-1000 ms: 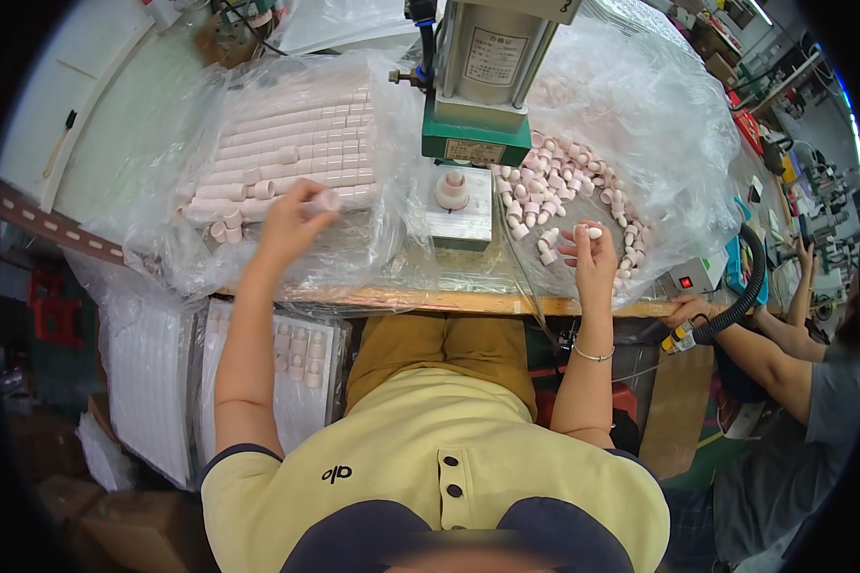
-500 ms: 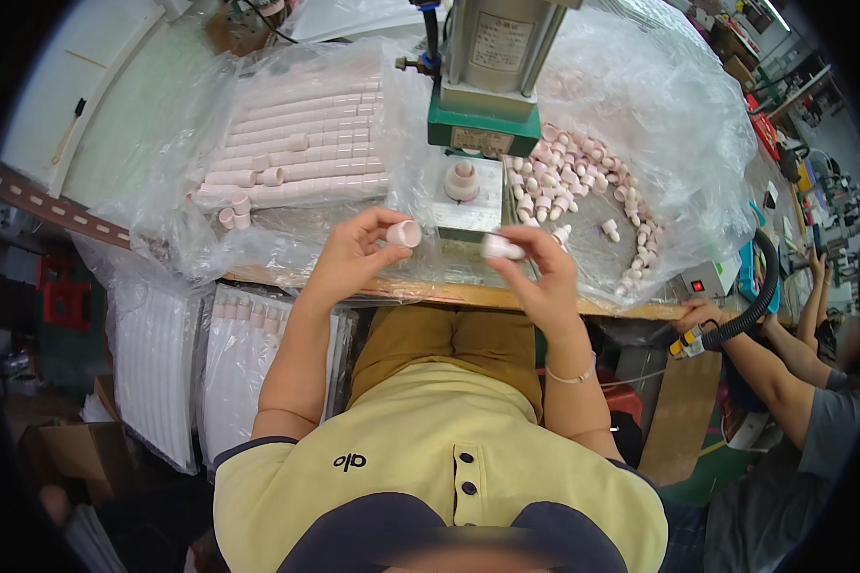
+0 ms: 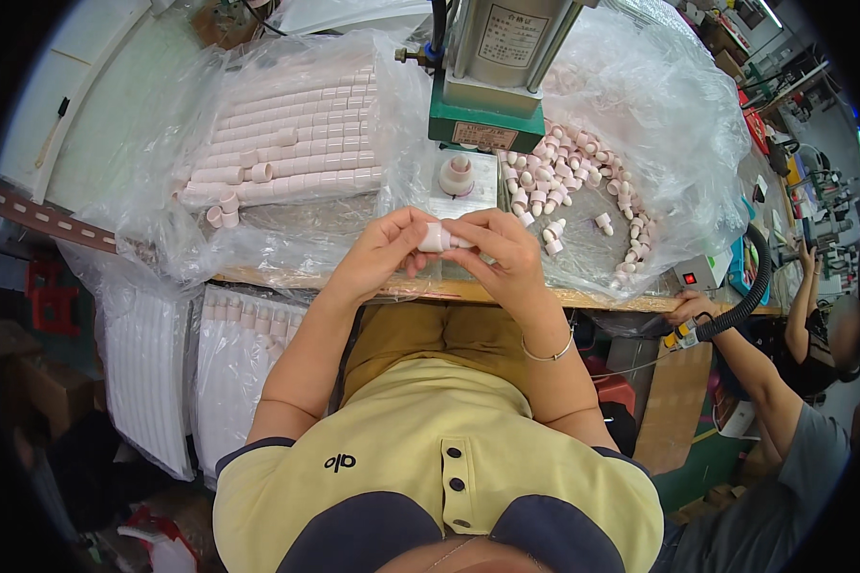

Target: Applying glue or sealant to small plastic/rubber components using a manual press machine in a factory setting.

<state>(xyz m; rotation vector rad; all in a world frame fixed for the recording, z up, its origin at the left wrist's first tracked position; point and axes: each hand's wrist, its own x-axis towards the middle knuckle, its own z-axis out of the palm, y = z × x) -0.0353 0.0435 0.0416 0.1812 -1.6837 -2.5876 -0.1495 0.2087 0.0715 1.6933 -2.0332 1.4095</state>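
Just in front of the press, my two hands meet over the table edge. My left hand (image 3: 380, 252) is closed, pinching a hollow pale pink collar (image 3: 434, 238) from its left side. My right hand (image 3: 503, 250) is closed on a narrower whitish piece (image 3: 457, 242) at the collar's right end; fingers hide much of it. The two parts touch, but I cannot tell how far one sits inside the other. Behind them, a round holder (image 3: 457, 178) with a pink part in it stands on the press's metal base (image 3: 478, 199), under the green press head (image 3: 484, 131).
Rows of pink collars (image 3: 301, 153) lie in plastic film at the left. At the right is a heap of pink collars with white rounded tips (image 3: 554, 172). A co-worker's hand (image 3: 693, 306) rests at the table edge beside a black hose (image 3: 760, 282) and a switch box (image 3: 705, 272).
My hands have come together from apart, bringing the pink collar and the whitish piece into contact. The co-worker's arm has shifted slightly.
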